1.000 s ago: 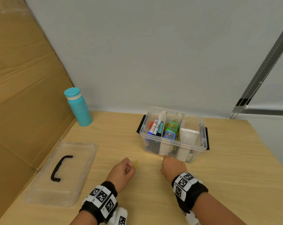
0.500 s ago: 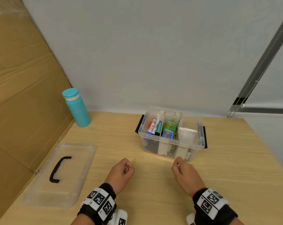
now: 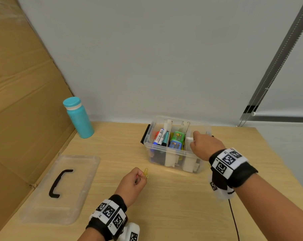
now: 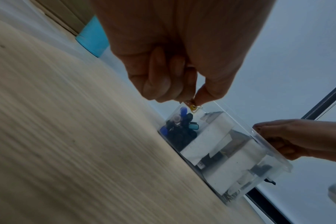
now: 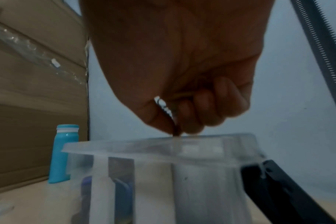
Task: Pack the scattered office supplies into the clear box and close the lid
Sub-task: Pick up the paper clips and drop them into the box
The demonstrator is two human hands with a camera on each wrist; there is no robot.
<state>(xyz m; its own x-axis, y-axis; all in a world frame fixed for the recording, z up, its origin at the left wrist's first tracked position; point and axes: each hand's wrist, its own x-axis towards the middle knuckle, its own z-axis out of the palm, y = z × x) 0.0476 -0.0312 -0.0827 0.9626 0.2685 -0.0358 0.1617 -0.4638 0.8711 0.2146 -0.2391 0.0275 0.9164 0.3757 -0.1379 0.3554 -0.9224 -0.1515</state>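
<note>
1. I see the clear box (image 3: 175,153) standing open on the wooden table (image 3: 164,206), toward the far side near the wall. White dividers split it into compartments: markers (image 3: 160,137) in the left one, a green and a blue item in the middle, white pieces on the right.
2. My right hand (image 3: 203,145) hangs over the right compartment of the box, fingers curled with thumb and fingertips pinched around something small and dark just above the rim. The right wrist view (image 5: 175,84) is too blurred for me to tell what it is.
3. My left hand (image 3: 132,182) sits low over the table in front of the box, well apart from it, pinching a yellow paper clip (image 3: 146,172) between thumb and forefinger. The left wrist view (image 4: 194,108) shows the clip poking out below the fingertips.
4. The clear lid (image 3: 60,188) with its black handle (image 3: 59,183) lies flat on the table at the left, beside the cardboard panel (image 3: 22,101).
5. A teal bottle (image 3: 78,117) stands upright at the far left corner, apart from the box.
</note>
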